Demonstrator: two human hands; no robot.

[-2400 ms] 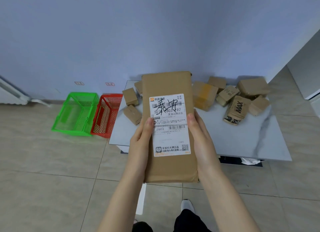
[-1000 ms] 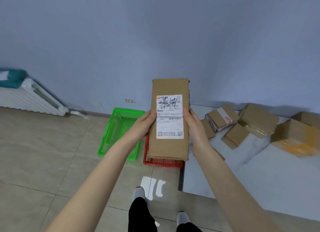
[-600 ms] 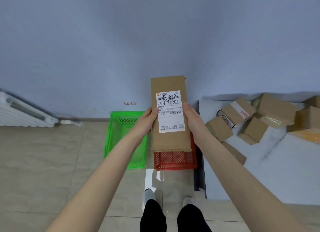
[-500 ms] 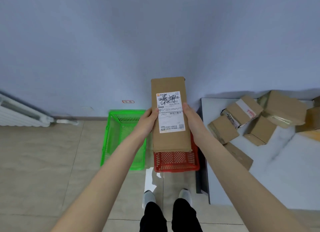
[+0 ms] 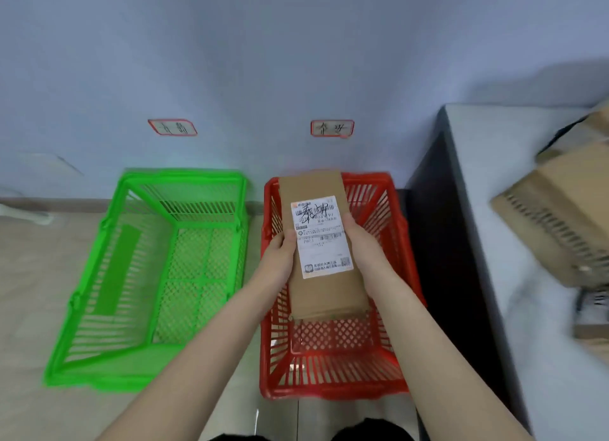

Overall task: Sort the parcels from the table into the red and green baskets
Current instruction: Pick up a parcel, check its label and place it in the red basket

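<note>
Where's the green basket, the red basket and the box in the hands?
green basket (image 5: 184,176), head view, far rim.
red basket (image 5: 329,393), head view, near rim.
box (image 5: 321,239), head view, white label.

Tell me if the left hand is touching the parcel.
Touching. The head view shows the left hand gripping the parcel by its left edge, thumb on top.

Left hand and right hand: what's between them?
The labelled parcel, gripped at its long edges by left hand and right hand; head view.
</note>
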